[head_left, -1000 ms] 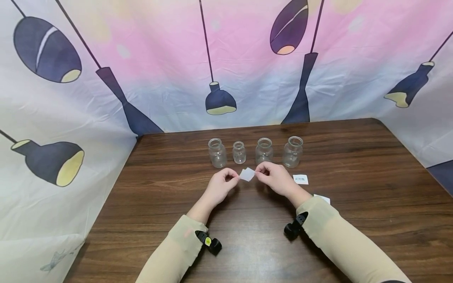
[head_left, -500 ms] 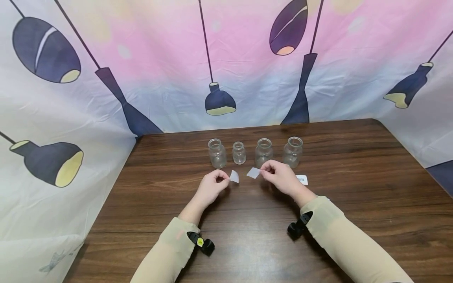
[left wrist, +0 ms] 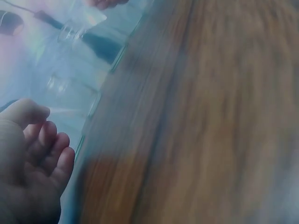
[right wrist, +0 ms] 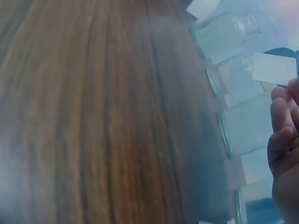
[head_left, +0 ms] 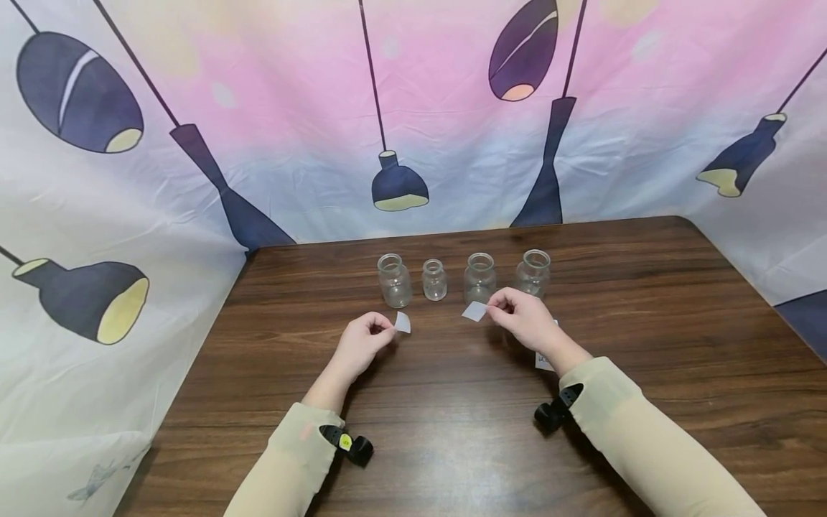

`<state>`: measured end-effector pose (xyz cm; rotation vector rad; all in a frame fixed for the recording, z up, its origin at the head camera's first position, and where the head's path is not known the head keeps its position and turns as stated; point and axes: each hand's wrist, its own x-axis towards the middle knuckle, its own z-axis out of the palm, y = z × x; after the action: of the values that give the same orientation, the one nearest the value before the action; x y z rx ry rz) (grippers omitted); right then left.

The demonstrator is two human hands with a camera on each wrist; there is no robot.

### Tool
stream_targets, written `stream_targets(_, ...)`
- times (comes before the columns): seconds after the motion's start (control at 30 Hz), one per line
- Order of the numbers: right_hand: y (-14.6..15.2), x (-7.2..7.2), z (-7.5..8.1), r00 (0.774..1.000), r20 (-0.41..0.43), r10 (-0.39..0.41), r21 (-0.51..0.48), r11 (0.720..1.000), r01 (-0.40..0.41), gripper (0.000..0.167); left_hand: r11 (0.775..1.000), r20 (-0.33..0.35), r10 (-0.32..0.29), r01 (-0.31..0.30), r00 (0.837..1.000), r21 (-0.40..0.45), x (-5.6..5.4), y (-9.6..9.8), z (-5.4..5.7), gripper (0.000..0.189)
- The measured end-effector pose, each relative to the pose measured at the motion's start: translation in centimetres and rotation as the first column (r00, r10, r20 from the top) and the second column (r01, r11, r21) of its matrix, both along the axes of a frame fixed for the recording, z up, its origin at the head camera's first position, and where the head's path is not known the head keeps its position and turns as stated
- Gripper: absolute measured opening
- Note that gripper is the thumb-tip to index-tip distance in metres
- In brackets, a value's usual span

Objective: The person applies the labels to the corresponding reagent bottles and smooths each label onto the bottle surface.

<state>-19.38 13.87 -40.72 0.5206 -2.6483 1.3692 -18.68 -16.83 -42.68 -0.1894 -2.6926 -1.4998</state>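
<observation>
My left hand [head_left: 362, 343] pinches a small white paper slip [head_left: 403, 322] between thumb and fingertips, above the table in front of the leftmost glass jar [head_left: 395, 281]. To the right, my right hand [head_left: 526, 319] pinches another white slip [head_left: 475, 311] by its corner, in front of the third jar [head_left: 480, 278]. No writing is readable on either slip. In the right wrist view, the right hand's slip [right wrist: 274, 68] stands out before the jars. In the left wrist view, my left hand [left wrist: 35, 163] shows curled fingers; its slip is hard to make out.
A small jar [head_left: 435, 280] and a rightmost jar [head_left: 533, 273], partly behind my right hand, complete the row. All the jars lack lids. A printed slip [head_left: 545, 361] lies under my right forearm, partly covered. The brown wooden table [head_left: 426, 431] meets a patterned cloth [head_left: 310, 165] behind.
From nearly touching, the two slips have come apart. My left hand has moved left with its slip, and my right hand has shifted right with the other. The jars stay put.
</observation>
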Motion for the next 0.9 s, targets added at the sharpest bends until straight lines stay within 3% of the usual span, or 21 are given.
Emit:
stream_targets(0.23,1.1,0.1,0.4,1.0,0.014,-0.016,0.002,1.0,0.016,0.003,0.998,0.016,0.061,-0.061,0.998,0.011,0.1,-1.1,0.1,0.014)
stream_targets(0.47,2.1,0.0,0.3,0.999,0.002,-0.053,0.003,0.999,0.053,0.004,0.996,-0.016,0.086,-0.085,0.996,0.038,0.0,-0.2,1.2,0.015)
stream_targets(0.7,2.2,0.1,0.2,0.998,-0.004,-0.057,0.013,0.998,0.057,0.004,1.0,-0.074,-0.028,0.028,0.997,0.007,-0.3,2.4,1.9,0.016)
stream_targets(0.9,2.2,0.1,0.3,0.998,-0.007,-0.067,0.011,0.998,0.067,0.003,0.988,-0.052,-0.149,0.147,0.987,-0.036,-0.5,5.3,1.8,0.018)
